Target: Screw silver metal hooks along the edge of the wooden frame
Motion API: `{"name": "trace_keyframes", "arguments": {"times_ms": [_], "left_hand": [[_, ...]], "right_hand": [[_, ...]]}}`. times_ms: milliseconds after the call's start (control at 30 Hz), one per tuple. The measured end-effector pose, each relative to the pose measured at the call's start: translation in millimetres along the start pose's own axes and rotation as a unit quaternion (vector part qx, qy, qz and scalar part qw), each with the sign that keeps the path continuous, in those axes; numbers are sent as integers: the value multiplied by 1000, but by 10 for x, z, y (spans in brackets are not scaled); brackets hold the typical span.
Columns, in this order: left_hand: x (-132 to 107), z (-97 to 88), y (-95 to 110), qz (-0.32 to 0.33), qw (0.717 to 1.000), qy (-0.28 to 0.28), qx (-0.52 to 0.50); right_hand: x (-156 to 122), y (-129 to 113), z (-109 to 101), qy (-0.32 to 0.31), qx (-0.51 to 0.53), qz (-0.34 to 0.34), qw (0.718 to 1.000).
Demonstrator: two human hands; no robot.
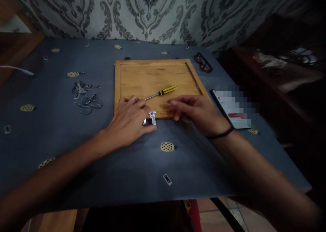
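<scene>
Fingers of left hand point(129, 118) curl onto metal bracket point(152, 118), prob. pinching it; right hand point(196, 113) lies loosely spread, empty. W/ so light a hold, it could slip off the wooden board point(152, 76) edge.

Hook pile point(86, 101) at L — glasses point(203, 63) back R.

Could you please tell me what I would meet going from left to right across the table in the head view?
cable → hooks → left hand → right hand → booklet
</scene>
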State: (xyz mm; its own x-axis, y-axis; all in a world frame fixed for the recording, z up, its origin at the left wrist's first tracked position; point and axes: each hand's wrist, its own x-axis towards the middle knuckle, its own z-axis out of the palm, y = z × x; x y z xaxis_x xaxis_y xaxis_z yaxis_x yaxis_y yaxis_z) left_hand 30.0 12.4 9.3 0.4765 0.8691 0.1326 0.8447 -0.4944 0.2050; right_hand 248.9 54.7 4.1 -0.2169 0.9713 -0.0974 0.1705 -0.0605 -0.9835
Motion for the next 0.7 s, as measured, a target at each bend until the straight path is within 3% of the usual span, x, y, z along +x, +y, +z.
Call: {"name": "trace_keyframes", "arguments": {"times_ms": [67,100,167,233,433,600,700], "left_hand": [[0,3,4,-1,1000,4,2],[-1,4,8,-2,1000,5,4],[-3,4,15,-3,1000,5,8],[-4,3,21,-2,1000,2,11],[-5,14,18,9,1000,9,17],[-2,21,4,10,1000,16,18],[-1,28,4,10,1000,11,20]], "right_hand": [[-108,27,47,-14,-71,-51,996],[-147,51,73,-15,-165,-126,978],[-191,112,115,-25,-310,-246,918],[-201,170,134,-47,-386,-310,868],[-184,263,126,-74,-422,-358,830],[-179,317,139,-58,-438,-369,818],[-178,333,154,-40,-462,-388,797]]}}
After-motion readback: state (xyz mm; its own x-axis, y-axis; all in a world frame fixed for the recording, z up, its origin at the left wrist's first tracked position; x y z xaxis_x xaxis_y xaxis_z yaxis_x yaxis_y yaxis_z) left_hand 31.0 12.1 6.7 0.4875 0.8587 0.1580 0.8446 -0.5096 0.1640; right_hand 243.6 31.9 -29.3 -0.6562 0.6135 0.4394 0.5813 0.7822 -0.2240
